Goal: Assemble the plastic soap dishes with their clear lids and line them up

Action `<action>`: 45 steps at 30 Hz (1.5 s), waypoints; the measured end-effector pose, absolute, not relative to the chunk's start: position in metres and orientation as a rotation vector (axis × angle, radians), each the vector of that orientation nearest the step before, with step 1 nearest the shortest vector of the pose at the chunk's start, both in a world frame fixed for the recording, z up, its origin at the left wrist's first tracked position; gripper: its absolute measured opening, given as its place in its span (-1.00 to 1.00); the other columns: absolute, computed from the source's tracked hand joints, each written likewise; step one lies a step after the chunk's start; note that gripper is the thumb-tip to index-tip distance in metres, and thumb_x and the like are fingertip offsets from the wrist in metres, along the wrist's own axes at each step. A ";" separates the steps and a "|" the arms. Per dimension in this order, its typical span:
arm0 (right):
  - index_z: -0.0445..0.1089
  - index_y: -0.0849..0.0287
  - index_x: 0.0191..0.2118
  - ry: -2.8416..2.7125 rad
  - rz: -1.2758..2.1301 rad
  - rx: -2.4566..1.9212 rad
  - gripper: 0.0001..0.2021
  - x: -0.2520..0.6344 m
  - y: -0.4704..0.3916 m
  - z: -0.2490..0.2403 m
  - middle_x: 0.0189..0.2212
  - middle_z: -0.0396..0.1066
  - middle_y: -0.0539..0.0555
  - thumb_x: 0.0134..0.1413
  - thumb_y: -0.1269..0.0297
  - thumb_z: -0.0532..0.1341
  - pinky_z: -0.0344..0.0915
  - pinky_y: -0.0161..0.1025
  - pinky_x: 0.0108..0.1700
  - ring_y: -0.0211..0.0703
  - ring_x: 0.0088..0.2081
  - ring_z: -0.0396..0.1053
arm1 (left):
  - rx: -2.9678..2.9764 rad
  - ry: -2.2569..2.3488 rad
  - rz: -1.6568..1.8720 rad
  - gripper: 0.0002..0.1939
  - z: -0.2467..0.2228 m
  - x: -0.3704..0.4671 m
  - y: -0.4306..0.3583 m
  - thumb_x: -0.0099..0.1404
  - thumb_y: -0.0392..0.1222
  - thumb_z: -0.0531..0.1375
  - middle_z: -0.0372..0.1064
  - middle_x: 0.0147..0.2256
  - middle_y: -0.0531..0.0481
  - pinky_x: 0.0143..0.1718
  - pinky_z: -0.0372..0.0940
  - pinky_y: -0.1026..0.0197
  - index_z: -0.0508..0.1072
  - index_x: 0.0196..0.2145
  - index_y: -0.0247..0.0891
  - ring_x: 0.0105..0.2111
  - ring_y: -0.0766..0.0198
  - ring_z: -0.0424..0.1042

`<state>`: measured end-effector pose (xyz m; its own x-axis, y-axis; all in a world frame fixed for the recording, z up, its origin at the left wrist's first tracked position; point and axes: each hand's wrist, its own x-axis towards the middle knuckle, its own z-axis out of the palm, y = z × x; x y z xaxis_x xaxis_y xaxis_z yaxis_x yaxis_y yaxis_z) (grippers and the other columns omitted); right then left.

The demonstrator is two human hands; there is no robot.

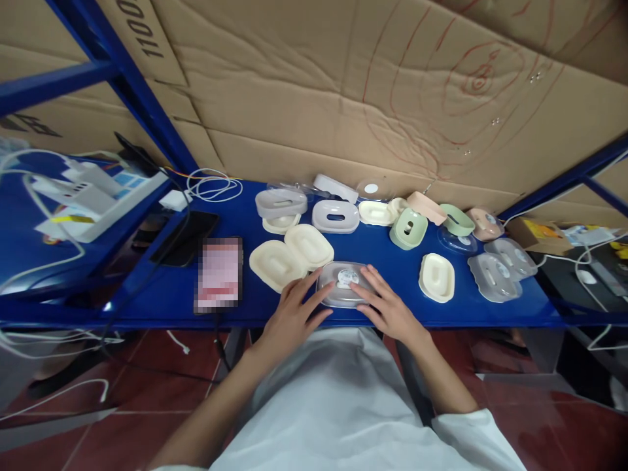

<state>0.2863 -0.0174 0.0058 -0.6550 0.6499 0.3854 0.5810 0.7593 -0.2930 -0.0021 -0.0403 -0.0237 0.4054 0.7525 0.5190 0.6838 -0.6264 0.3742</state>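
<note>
A small rounded plastic box [338, 297] with a clear lid and a round white sticker lies at the table's front edge, before my body. My left hand [293, 311] rests at its left side, fingers spread, with fingertips on the lid. From the right, my right hand [392, 313] lies over the lid with its fingers stretched out and apart. Just behind my left hand are two cream trays [275, 263], side by side and touching. Right of my right hand sits a single cream tray [437, 277]. The underside of the box is hidden.
A grey slotted shell [335, 216], a green slotted shell [409, 229] and peach parts [426, 208] stand along the back. Clear lids [495, 277] lie at right. A tablet with a blurred screen [218, 275] and a power strip [98, 190] are at left. Cardboard [294, 85] walls the back.
</note>
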 end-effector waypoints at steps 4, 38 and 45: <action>0.09 -0.11 0.54 -2.486 0.265 -0.956 -0.37 0.289 -0.017 0.007 0.58 -0.11 0.12 0.48 0.22 0.22 0.16 0.33 0.48 0.21 0.59 -0.22 | 2.512 1.294 1.023 -0.41 -0.024 -0.002 -0.041 0.54 -0.10 0.23 0.22 0.41 -0.25 0.34 0.31 -0.16 0.24 0.44 -0.02 0.35 -0.07 0.34; 0.48 0.16 0.23 -1.577 -0.601 -1.925 -0.49 0.429 0.006 -0.012 0.13 0.40 0.35 0.38 -0.06 0.17 0.31 0.22 0.18 0.30 0.15 0.29 | 2.665 1.375 0.902 -0.74 -0.018 0.001 -0.042 0.55 -0.18 0.18 0.41 0.27 -0.22 0.40 0.12 -0.22 0.55 0.12 -0.15 0.26 -0.02 0.42; 0.48 0.23 0.20 -1.672 -0.604 -1.862 -0.57 0.393 0.000 -0.014 0.29 0.25 0.46 0.46 0.07 0.12 0.23 0.28 0.22 0.35 0.26 0.25 | 2.542 1.798 1.110 -0.77 -0.017 0.012 -0.045 0.48 -0.18 0.27 0.51 0.18 -0.18 0.42 -0.15 -0.47 0.56 0.06 -0.14 0.24 -0.18 0.43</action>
<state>0.3931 -0.0004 -0.0136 0.1206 0.7400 0.6617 0.9920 -0.0654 -0.1076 0.0116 -0.0445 -0.0173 0.1880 0.7761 0.6019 0.8858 -0.3987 0.2374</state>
